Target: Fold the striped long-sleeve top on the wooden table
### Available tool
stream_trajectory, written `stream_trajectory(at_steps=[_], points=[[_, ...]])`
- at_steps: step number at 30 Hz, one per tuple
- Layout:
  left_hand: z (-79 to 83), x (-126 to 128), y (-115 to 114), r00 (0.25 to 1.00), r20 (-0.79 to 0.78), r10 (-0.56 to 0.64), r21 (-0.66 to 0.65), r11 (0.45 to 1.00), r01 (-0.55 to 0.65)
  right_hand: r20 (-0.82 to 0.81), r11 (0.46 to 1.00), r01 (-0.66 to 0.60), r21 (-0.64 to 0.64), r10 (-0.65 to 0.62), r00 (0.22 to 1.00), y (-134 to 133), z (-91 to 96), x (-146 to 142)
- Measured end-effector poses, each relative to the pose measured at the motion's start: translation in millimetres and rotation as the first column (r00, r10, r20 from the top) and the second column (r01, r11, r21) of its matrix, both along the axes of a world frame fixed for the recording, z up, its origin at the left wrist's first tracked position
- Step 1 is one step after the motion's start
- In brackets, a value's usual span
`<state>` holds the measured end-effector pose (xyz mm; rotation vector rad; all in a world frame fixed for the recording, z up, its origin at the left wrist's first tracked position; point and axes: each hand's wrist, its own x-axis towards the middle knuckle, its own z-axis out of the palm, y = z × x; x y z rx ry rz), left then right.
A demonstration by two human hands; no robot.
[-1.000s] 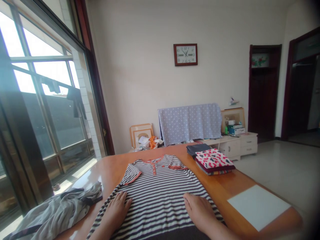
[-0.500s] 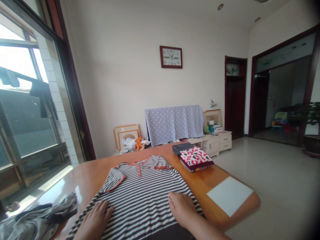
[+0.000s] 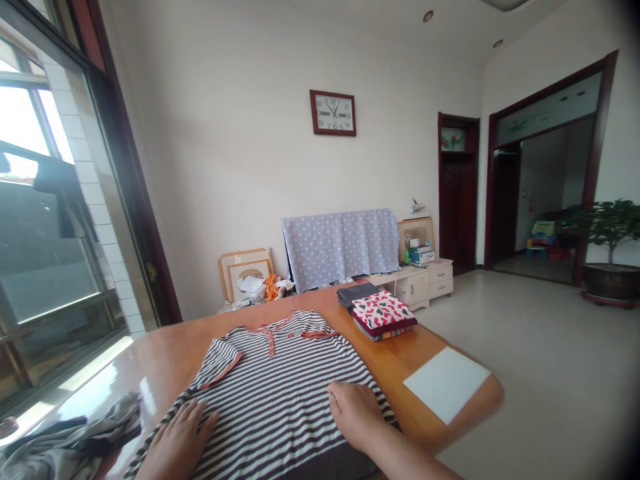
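A black-and-white striped shirt [image 3: 280,373] with orange trim lies spread flat on the wooden table [image 3: 165,353], collar pointing away from me. My left hand [image 3: 177,443] rests palm down on its lower left part, fingers stretched out. Flat on the shirt's right side lies my right hand [image 3: 353,413], fingers together and extended. Neither hand holds anything.
A stack of folded clothes [image 3: 383,313] sits at the table's far right. A white sheet [image 3: 447,383] lies near the right edge. Crumpled grey clothing [image 3: 75,443] is heaped at the left. Beyond stand a covered cabinet [image 3: 340,247], a window at left and open floor at right.
The view has swung to the right, showing more of the doorway and a potted plant. Both hands stay flat on the shirt, shifted slightly toward me.
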<state>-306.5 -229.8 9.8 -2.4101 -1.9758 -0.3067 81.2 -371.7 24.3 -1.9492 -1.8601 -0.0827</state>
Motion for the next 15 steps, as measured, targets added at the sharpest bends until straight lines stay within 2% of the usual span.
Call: stream_trajectory(at_steps=[3,6,11,15], points=[[-6.7,1,-1,0.999,-0.042,0.031,-0.078,0.996,-0.034,-0.006,1.000,-0.002,-0.009,0.001,1.000,1,-0.6,0],[-4.5,2,-4,0.999,-0.007,0.045,-0.105,0.993,-0.045,-0.006,1.000,-0.004,-0.013,0.004,1.000,2,-3.5,0],[18.3,-1,-8,0.990,0.138,-0.037,-0.093,0.994,0.050,-0.042,0.997,-0.018,-0.075,0.015,0.999,5,-7.7,1],[37.4,-5,4,0.981,0.185,-0.055,-0.010,0.998,0.058,-0.144,0.985,-0.017,-0.169,-0.008,0.990,22,0.1,7]])
